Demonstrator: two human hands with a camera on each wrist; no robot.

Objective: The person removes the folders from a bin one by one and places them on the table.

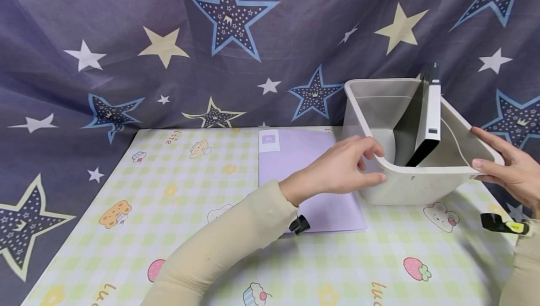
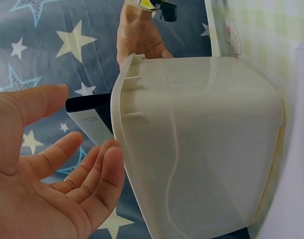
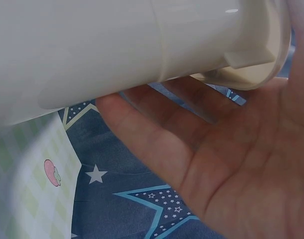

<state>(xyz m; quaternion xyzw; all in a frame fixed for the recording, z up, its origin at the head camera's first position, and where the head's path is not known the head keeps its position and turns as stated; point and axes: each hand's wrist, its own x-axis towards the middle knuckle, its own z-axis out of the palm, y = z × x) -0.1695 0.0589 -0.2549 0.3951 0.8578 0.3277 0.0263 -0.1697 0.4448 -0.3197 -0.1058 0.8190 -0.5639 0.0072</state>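
A white plastic bin [image 1: 413, 186] stands at the right side of the table, its mouth facing up. Inside it leans a slim, flat item [image 1: 430, 114] with a white edge and dark sides, its top poking above the rim. My right hand [image 1: 512, 172] holds the bin's right front corner, thumb over the rim; the right wrist view has its fingers [image 3: 142, 134] against the outer wall. At the left front corner is my left hand [image 1: 341, 167], fingertips right by the rim. The left wrist view shows that hand [image 2: 57, 169] with loosely bent fingers and nothing between them.
A flat purple folder [image 1: 308, 212] with a white label [image 1: 269, 140] lies on the table left of the bin, partly under my left forearm. A checked cloth [image 1: 190, 212] covers the table. Behind it hangs a dark star-patterned curtain [image 1: 126, 25].
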